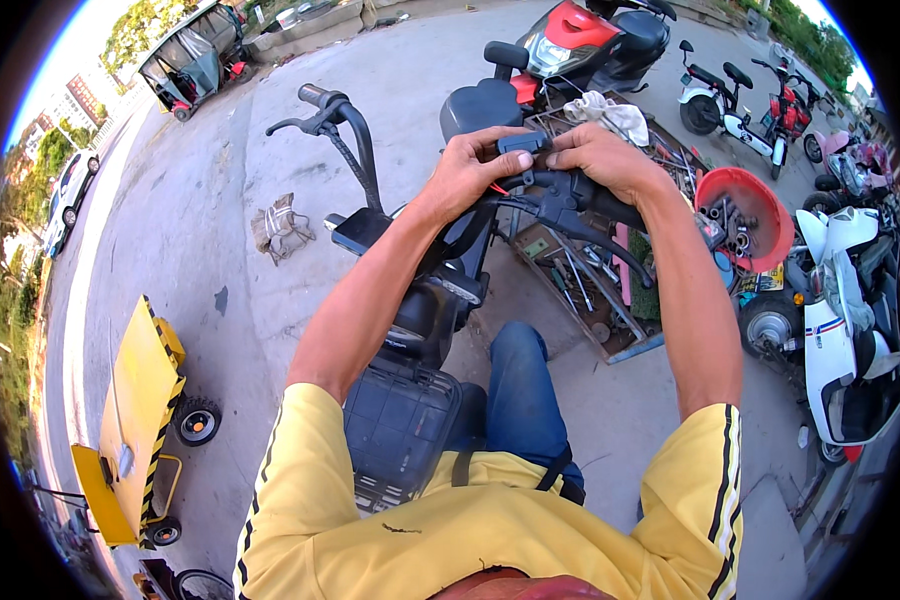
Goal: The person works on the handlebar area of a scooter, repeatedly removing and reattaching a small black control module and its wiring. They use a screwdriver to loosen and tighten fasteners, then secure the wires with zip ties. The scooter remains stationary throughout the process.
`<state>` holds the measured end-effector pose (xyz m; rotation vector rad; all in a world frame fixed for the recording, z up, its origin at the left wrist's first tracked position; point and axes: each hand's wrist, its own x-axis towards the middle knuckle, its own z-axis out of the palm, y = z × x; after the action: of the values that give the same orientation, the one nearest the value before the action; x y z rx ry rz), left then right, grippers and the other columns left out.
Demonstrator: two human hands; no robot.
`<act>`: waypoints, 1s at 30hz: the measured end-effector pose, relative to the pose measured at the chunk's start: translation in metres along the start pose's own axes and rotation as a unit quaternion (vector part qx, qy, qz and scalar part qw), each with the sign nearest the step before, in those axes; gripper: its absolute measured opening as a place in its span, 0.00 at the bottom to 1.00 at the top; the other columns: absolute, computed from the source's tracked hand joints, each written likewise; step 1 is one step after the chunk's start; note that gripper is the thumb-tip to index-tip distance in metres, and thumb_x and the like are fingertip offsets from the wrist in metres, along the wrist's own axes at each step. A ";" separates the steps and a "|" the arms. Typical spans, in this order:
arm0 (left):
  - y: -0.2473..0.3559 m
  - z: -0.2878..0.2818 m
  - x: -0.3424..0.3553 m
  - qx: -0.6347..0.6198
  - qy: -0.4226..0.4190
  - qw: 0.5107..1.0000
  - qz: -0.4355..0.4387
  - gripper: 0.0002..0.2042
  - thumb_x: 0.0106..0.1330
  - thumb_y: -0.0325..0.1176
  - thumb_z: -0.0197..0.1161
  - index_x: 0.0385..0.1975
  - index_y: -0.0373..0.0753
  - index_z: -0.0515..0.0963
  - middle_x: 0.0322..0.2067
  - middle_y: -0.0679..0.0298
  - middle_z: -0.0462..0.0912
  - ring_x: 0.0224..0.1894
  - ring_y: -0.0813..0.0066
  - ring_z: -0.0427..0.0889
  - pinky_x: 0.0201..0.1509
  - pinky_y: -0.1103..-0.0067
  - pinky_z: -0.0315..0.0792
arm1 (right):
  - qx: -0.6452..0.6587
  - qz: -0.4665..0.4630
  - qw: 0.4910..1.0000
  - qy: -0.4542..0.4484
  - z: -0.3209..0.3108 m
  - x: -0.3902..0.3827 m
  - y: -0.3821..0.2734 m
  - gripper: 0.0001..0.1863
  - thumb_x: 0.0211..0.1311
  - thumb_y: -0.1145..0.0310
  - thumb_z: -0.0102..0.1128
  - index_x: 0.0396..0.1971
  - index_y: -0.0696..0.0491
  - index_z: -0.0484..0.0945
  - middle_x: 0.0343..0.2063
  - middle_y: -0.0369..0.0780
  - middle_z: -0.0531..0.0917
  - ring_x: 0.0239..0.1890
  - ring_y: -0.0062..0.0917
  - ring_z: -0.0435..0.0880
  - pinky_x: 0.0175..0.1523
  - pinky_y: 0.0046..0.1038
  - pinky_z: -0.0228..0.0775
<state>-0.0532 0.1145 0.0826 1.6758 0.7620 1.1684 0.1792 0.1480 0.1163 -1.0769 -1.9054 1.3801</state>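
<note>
Above the right side of a scooter's handlebar (547,185), I hold a small black plastic box-shaped part (523,143). My left hand (470,172) is closed on it, thumb along its near side. My right hand (610,163) pinches at its right end, fingertips pressed together. A short red wire (500,188) shows just under my left hand. Below my right hand are a black grip (615,208) and a brake lever (600,240). The other grip (315,97) stands free to the left. The black scooter's body (420,320) is partly hidden by my left arm.
A metal tool tray (630,350) with wrenches and loose parts lies beyond the scooter, with a red basin (760,200) of metal parts beside it. A red scooter (575,40) stands ahead, a white one (840,340) at right. A yellow cart (135,400) is at left.
</note>
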 end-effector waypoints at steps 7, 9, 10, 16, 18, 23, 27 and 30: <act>0.005 0.003 -0.002 -0.009 -0.053 0.998 -0.023 0.25 0.65 0.30 0.73 0.62 0.37 0.77 0.42 0.65 0.85 0.43 0.82 0.81 0.50 0.82 0.76 | 0.044 -0.139 0.983 0.112 0.018 -0.028 -0.001 0.18 0.70 0.69 0.59 0.54 0.63 0.82 0.44 0.39 0.86 0.47 0.20 0.82 0.55 0.23 0.73; 0.011 -0.004 -0.004 -0.019 -0.067 0.996 -0.059 0.27 0.65 0.28 0.70 0.64 0.36 0.72 0.45 0.64 0.84 0.44 0.80 0.82 0.50 0.81 0.77 | -0.023 -0.174 0.978 0.110 0.020 -0.029 0.001 0.17 0.72 0.66 0.59 0.53 0.61 0.83 0.42 0.37 0.86 0.45 0.18 0.82 0.54 0.23 0.73; 0.008 -0.003 -0.004 -0.023 -0.067 0.996 -0.058 0.26 0.65 0.27 0.69 0.64 0.36 0.72 0.45 0.63 0.85 0.44 0.80 0.82 0.50 0.81 0.77 | -0.021 -0.157 0.981 0.112 0.021 -0.030 0.002 0.17 0.73 0.66 0.60 0.52 0.61 0.83 0.41 0.37 0.86 0.43 0.17 0.81 0.53 0.23 0.73; 0.003 0.000 -0.004 -0.019 -0.042 0.997 -0.055 0.26 0.65 0.29 0.70 0.63 0.33 0.72 0.41 0.63 0.86 0.40 0.81 0.82 0.48 0.82 0.77 | -0.039 -0.150 0.981 0.118 0.017 -0.031 0.008 0.15 0.73 0.65 0.61 0.49 0.60 0.85 0.38 0.35 0.86 0.39 0.15 0.81 0.48 0.21 0.74; 0.004 -0.001 -0.004 -0.008 -0.045 0.997 -0.066 0.27 0.65 0.29 0.70 0.64 0.33 0.71 0.39 0.63 0.86 0.39 0.82 0.82 0.47 0.82 0.76 | -0.037 -0.141 0.983 0.111 0.016 -0.032 0.005 0.15 0.73 0.64 0.62 0.50 0.59 0.85 0.39 0.34 0.86 0.40 0.14 0.81 0.50 0.19 0.75; 0.009 -0.002 -0.006 0.007 -0.053 0.996 -0.077 0.29 0.64 0.30 0.73 0.64 0.33 0.71 0.35 0.65 0.87 0.37 0.85 0.81 0.43 0.83 0.74 | -0.032 -0.130 0.986 0.101 0.022 -0.029 0.000 0.14 0.72 0.64 0.65 0.48 0.60 0.85 0.38 0.35 0.86 0.40 0.16 0.81 0.49 0.21 0.73; 0.006 -0.003 -0.003 0.013 -0.068 0.995 -0.069 0.29 0.63 0.28 0.74 0.64 0.33 0.71 0.34 0.65 0.86 0.37 0.85 0.81 0.42 0.83 0.74 | -0.021 -0.117 0.988 0.103 0.023 -0.027 0.001 0.14 0.71 0.64 0.66 0.47 0.60 0.84 0.38 0.36 0.86 0.41 0.17 0.81 0.50 0.21 0.73; 0.007 -0.003 -0.001 0.023 -0.077 0.994 -0.080 0.29 0.62 0.26 0.74 0.64 0.33 0.71 0.35 0.64 0.87 0.37 0.84 0.81 0.43 0.83 0.74 | 0.003 -0.105 0.990 0.090 0.021 -0.028 -0.002 0.15 0.71 0.64 0.66 0.48 0.60 0.84 0.39 0.37 0.87 0.42 0.17 0.82 0.51 0.22 0.74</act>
<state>-0.0564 0.1116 0.0894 1.6882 0.8139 0.9062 0.1764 0.1135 0.1116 -0.9331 -1.8232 1.1328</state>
